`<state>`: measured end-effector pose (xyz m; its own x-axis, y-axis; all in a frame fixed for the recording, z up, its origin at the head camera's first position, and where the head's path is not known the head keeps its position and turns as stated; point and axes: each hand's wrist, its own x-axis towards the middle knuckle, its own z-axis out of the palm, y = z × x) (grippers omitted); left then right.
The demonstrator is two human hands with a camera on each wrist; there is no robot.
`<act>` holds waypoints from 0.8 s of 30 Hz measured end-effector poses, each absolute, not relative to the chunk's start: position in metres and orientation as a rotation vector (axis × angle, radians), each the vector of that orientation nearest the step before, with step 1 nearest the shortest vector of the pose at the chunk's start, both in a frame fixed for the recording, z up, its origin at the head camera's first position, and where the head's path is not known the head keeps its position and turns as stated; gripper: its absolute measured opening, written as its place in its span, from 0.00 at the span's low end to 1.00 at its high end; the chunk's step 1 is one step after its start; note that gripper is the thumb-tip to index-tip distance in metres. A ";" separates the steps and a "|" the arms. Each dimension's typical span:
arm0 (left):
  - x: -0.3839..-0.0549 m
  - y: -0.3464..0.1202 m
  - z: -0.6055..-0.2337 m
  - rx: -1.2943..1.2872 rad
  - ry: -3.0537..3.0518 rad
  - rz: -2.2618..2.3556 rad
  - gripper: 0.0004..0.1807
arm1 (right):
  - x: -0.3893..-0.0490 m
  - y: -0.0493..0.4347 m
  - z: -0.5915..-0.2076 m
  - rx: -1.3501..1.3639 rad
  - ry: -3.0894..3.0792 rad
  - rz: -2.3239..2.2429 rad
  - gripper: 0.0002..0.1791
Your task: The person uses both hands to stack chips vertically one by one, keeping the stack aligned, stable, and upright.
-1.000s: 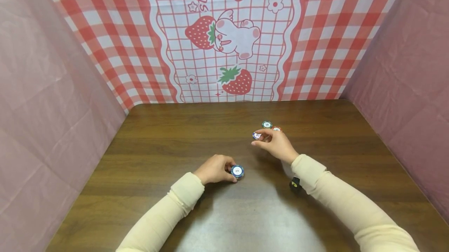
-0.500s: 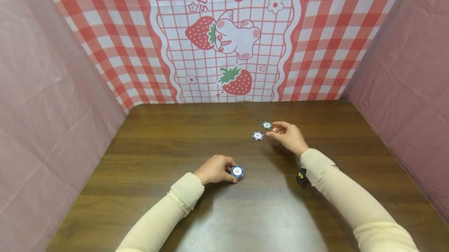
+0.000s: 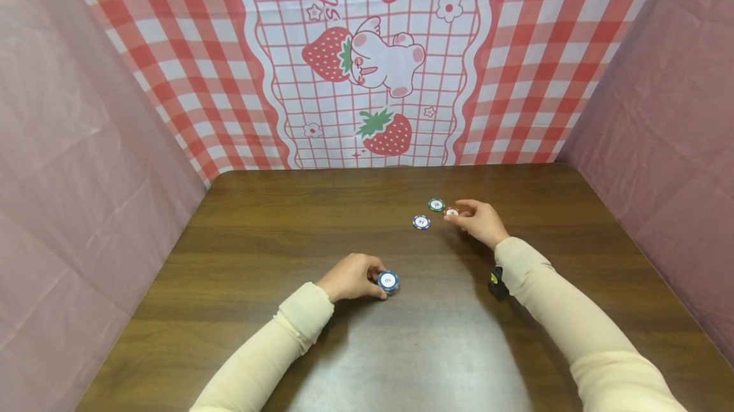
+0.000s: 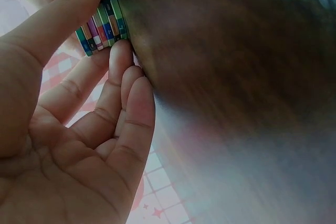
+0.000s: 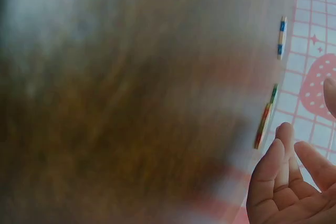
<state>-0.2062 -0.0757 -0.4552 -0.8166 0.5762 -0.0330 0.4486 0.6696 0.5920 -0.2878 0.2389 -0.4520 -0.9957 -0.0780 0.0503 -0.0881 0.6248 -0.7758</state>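
Near the middle of the table, my left hand [image 3: 351,277] holds a stack of poker chips [image 3: 388,281] upright between thumb and fingers, a blue-edged chip on top. The left wrist view shows the stack's edge [image 4: 102,27] with green, blue, orange, purple and red bands. Farther back, my right hand [image 3: 480,222] reaches around a red poker chip [image 3: 451,213] lying on the table, thumb and fingers apart. In the right wrist view the red chip [image 5: 262,127] lies just beyond the fingertips. A green poker chip [image 3: 436,204] and a blue-and-white one [image 3: 421,222] lie to its left.
The brown wooden table [image 3: 275,208] ends at a strawberry-print checked cloth [image 3: 387,132] hanging behind it. Pink cloth walls [image 3: 103,144] stand at both sides. A dark device [image 3: 497,283] hangs under the right wrist.
My right hand has moved right, from over the blue-and-white chip to the red chip. The blue-and-white chip now lies uncovered beside the green one. My left hand and its stack stay put.
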 end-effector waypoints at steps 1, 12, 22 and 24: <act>-0.206 -0.076 -0.455 0.831 2.665 0.863 0.17 | -0.288 0.240 -0.453 0.139 -2.832 1.351 0.35; -0.206 -0.075 -0.454 0.822 2.657 0.872 0.17 | -0.295 0.245 -0.455 0.079 -2.972 1.276 0.36; -0.206 -0.075 -0.454 0.803 2.662 0.875 0.17 | -0.295 0.241 -0.449 0.104 -3.048 1.158 0.35; -0.206 -0.075 -0.454 0.797 2.663 0.876 0.17 | -0.296 0.241 -0.449 0.107 -3.055 1.140 0.35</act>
